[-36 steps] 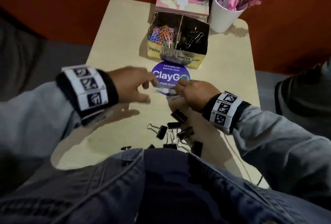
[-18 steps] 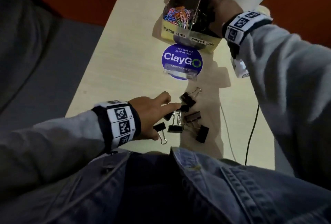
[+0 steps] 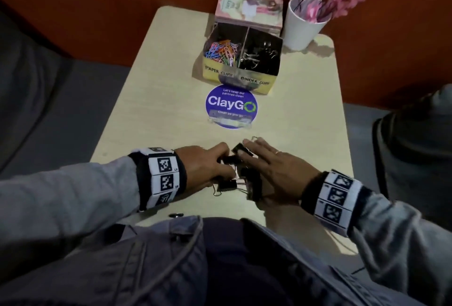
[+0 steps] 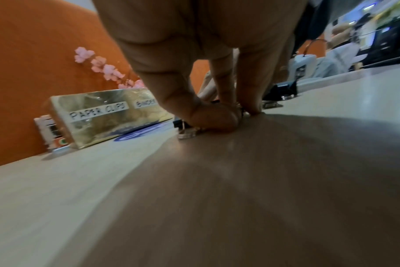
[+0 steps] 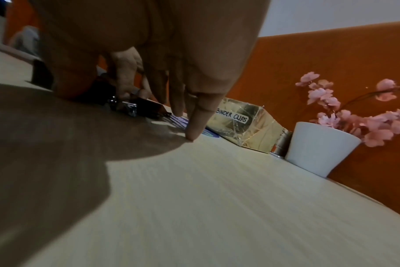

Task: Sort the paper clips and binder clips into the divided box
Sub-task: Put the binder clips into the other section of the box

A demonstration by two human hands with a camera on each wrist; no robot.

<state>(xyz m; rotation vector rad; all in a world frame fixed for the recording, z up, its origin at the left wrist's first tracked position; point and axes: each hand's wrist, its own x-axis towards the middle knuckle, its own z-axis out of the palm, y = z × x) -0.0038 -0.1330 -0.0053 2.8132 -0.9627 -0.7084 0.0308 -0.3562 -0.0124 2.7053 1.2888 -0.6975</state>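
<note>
**Both hands close on the last binder clips**

At the table's six o'clock edge, the left hand curls its fingers down around a black binder clip, apparently pinching it. The right hand lies flat, fingers straight, across the loose binder clips. The divided box stands at twelve o'clock.

Left hand fingers curled down, apparently pinching; right hand flat, fingers extended, grip empty.
</note>
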